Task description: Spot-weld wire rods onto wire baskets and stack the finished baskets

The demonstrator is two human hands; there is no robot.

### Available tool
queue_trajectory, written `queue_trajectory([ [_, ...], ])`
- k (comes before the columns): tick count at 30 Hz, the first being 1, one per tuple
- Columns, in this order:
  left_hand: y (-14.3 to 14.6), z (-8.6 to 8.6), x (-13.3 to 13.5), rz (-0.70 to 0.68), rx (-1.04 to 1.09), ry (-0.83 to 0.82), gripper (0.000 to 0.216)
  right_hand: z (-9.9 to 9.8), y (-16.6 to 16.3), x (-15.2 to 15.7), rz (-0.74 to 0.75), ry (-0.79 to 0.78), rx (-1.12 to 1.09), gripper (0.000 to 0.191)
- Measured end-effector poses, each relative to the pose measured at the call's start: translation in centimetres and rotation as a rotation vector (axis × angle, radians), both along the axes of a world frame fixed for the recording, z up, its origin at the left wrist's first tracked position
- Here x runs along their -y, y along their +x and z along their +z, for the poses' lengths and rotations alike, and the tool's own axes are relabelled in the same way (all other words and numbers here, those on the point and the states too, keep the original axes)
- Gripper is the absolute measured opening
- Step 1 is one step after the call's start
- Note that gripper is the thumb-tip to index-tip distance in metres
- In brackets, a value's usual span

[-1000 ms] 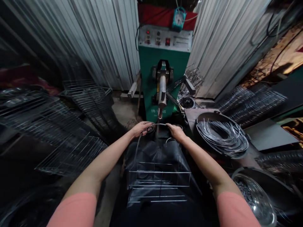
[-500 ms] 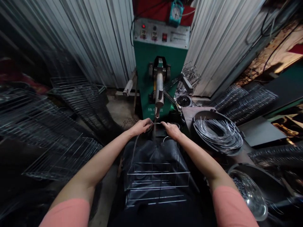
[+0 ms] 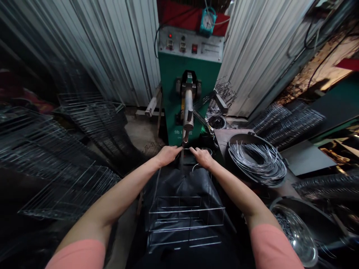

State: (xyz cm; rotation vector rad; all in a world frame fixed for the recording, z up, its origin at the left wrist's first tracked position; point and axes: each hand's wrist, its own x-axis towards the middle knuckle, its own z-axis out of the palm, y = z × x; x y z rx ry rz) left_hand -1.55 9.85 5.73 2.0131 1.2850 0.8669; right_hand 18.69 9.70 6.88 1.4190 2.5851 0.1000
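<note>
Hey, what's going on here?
A person is working at a green welding machine, with their left hand and right hand holding a bent wire just below its tip. The wire runs down to a wire basket resting on a dark apron. A pan of cut wire sits to the right, and stacked wire racks lie to the left.

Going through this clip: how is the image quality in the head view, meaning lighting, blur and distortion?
In the head view, wide-angle distortion bends the corrugated metal wall inward; the wire racks at left smear into streaks; the lower corners fall into deep shadow; the metal bowl shows glare; the left hand and right hand look fairly sharp.
</note>
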Motion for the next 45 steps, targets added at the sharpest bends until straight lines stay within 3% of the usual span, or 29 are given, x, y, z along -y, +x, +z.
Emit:
queue_trajectory([
  [3, -0.1, 0.2, -0.3, -0.004, -0.101, 0.059, 0.024, 0.2, -0.2, -0.4, -0.024, -0.019, -0.016, 0.044],
  [9, -0.6, 1.9, -1.6, -0.016, -0.617, 0.178, 0.031, 1.1, -0.8, -2.1, -0.07, -0.015, -0.089, 0.037],
  [12, -0.7, 2.6, -2.3, -0.023, -0.739, 0.178, 0.032, 1.4, -0.9, -2.9, -0.07, -0.012, -0.11, 0.033],
  [21, -0.8, 1.9, -2.4, -0.02, -0.757, 0.166, 0.03, 0.8, -0.8, -3.5, -0.052, -0.026, -0.148, 0.03],
  [45, -0.2, 2.7, -2.2, 0.008, -0.811, 0.121, 0.028, 0.3, -0.3, -4.6, -0.044, -0.043, -0.213, 0.03],
])
